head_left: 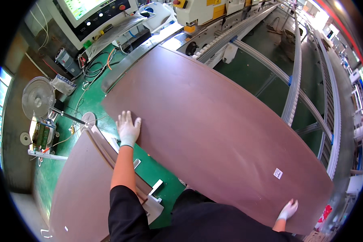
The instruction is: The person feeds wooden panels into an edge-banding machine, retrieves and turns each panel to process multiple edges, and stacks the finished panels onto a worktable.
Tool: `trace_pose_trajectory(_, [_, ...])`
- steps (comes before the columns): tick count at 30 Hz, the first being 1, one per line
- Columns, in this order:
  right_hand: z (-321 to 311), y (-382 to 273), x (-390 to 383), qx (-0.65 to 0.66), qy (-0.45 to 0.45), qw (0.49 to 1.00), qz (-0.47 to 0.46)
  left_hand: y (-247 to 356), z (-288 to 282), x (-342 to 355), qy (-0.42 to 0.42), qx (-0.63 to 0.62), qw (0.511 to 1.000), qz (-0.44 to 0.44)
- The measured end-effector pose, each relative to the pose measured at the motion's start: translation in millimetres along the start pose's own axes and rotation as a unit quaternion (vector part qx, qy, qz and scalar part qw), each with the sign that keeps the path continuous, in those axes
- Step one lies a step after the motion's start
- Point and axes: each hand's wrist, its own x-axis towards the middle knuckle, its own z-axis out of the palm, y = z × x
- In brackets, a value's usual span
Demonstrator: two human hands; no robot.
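Note:
A large brown panel [201, 117], with curved edges and a small white label, spans the middle. My left hand [128, 127], in a white glove, lies spread on its left edge. My right hand [288, 209], also gloved, rests on the panel at lower right, fingers slightly bent, holding nothing I can see. At lower left, beside my left forearm, a stack of similar curved panels [80, 185] sits apart from the large one.
A machine [205, 10] and roller track [213, 49] stand beyond the panel, with metal conveyor rails [295, 97] at right. A control screen [80, 8] is at upper left, above cables. A round clear disc [38, 101] on a metal arm stands left. The floor [167, 203] is green.

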Motion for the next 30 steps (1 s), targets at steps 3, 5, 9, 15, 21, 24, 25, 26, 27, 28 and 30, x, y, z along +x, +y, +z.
trace_pose_trajectory(3, [-41, 31, -64, 0.098, -0.026, 0.927, 0.362, -26, 0, 41, 0.012, 0.014, 1.0, -0.019])
trace_pose_trajectory(5, [-24, 61, -86, 0.55, -0.058, 0.678, 0.484, -20, 1, 58, 0.011, -0.006, 1.0, 0.007])
trace_pose_trajectory(9, [-2, 126, -74, 0.541, -0.178, 0.629, 0.529, -6, -4, 73, 0.018, -0.024, 0.999, 0.035])
trace_pose_trajectory(15, [-12, 46, -66, 0.478, -0.131, 0.677, 0.544, -18, 5, 93, 0.064, -0.042, 0.995, 0.065])
trace_pose_trajectory(21, [-9, 26, -50, 0.466, -0.107, 0.688, 0.546, -5, 10, 113, 0.049, -0.065, 0.992, 0.095])
trace_pose_trajectory(24, [-4, 27, -48, 0.461, -0.099, 0.692, 0.547, 1, 9, 119, 0.057, -0.075, 0.991, 0.096])
trace_pose_trajectory(25, [0, 29, -46, 0.46, -0.096, 0.693, 0.546, 2, 10, 122, 0.059, -0.074, 0.991, 0.099])
trace_pose_trajectory(26, [3, 31, -46, 0.461, -0.096, 0.692, 0.547, 3, 11, 125, 0.062, -0.075, 0.991, 0.097])
trace_pose_trajectory(27, [7, 34, -48, 0.463, -0.094, 0.691, 0.546, 4, 13, 129, 0.065, -0.077, 0.99, 0.094])
trace_pose_trajectory(28, [12, 37, -49, 0.463, -0.093, 0.691, 0.547, 6, 15, 130, 0.069, -0.079, 0.99, 0.091])
trace_pose_trajectory(30, [21, 46, -53, 0.467, -0.081, 0.694, 0.542, 12, 15, 136, 0.067, -0.071, 0.991, 0.094])
